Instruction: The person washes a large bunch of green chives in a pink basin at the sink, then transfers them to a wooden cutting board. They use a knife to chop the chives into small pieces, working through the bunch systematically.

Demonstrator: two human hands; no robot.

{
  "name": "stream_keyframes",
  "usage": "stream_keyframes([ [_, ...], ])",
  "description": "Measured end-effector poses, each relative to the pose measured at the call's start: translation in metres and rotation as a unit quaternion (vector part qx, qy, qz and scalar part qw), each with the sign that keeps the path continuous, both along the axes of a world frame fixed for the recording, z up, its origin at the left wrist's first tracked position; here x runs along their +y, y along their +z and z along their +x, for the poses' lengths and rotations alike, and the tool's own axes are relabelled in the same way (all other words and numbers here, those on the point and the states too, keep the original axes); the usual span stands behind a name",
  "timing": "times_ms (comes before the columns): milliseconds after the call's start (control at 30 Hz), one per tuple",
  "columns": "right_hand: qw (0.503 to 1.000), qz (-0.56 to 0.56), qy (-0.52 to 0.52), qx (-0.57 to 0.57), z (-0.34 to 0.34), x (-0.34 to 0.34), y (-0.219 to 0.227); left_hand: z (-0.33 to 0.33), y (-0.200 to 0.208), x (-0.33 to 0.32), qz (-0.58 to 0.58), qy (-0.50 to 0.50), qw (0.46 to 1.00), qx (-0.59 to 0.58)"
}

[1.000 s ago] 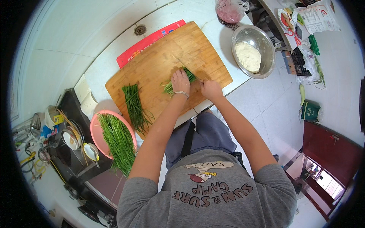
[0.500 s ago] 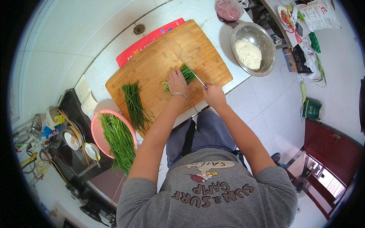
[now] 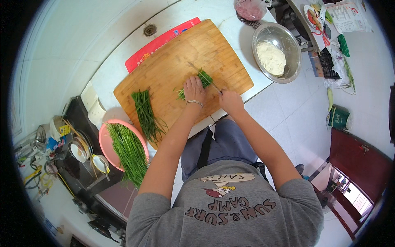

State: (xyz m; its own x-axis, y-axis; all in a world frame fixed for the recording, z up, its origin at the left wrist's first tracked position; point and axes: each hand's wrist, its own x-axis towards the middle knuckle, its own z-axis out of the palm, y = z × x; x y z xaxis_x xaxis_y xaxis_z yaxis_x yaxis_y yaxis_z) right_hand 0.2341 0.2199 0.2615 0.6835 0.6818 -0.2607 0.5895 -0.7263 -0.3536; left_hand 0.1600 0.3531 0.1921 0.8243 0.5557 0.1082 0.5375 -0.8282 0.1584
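A wooden cutting board (image 3: 164, 74) lies at an angle on the white counter. My left hand (image 3: 194, 90) presses a bunch of green chives (image 3: 207, 77) against it, fingers held together; pale stem ends poke out on the hand's left side. In my right hand (image 3: 231, 102), closed round the handle, is a knife (image 3: 214, 87), its blade slanting across the bunch just right of my left fingers. A second bundle of chives (image 3: 143, 111) rests on the board's left part. Long uncut chives (image 3: 126, 152) fill and overhang a pink basin (image 3: 106, 140) at the lower left.
A steel bowl (image 3: 293, 53) holding dough (image 3: 270, 59) stands by the board's right side. Behind the board is a red flat package (image 3: 158, 46). A plastic bag with something pink (image 3: 250, 9) sits at the far edge. Stacked bowls (image 3: 78, 150) stand at left.
The knife has tilted, so its blade now lies across the chives and more of it shows, tip pointing far left. My left hand has barely moved.
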Motion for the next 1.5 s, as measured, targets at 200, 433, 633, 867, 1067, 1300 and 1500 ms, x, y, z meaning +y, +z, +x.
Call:
stream_keyframes([
  [200,0.999,-0.010,-0.008,0.048,0.009,0.010,-0.001,0.002,-0.006,0.002,0.049,-0.012,0.999,0.018],
  [433,0.989,-0.101,0.034,0.103,0.026,0.029,0.007,0.005,-0.001,0.004,0.024,-0.012,0.999,0.042],
  [633,0.991,-0.080,0.015,0.103,0.026,0.044,-0.012,0.003,-0.002,0.003,-0.001,-0.020,0.999,0.050],
  [867,0.995,0.020,-0.017,0.097,0.028,0.043,-0.035,0.002,-0.003,0.001,0.004,-0.019,1.000,0.024],
  [1067,0.991,0.069,-0.074,0.086,0.028,0.039,-0.001,0.002,0.004,0.003,-0.004,-0.016,0.999,0.046],
  [1300,0.998,0.032,-0.006,0.053,0.005,0.012,0.005,0.001,0.004,0.002,0.005,-0.023,0.999,0.029],
  [1500,0.998,-0.039,-0.026,0.050,-0.004,0.013,0.000,0.002,-0.003,0.002,-0.020,-0.021,0.999,0.027],
])
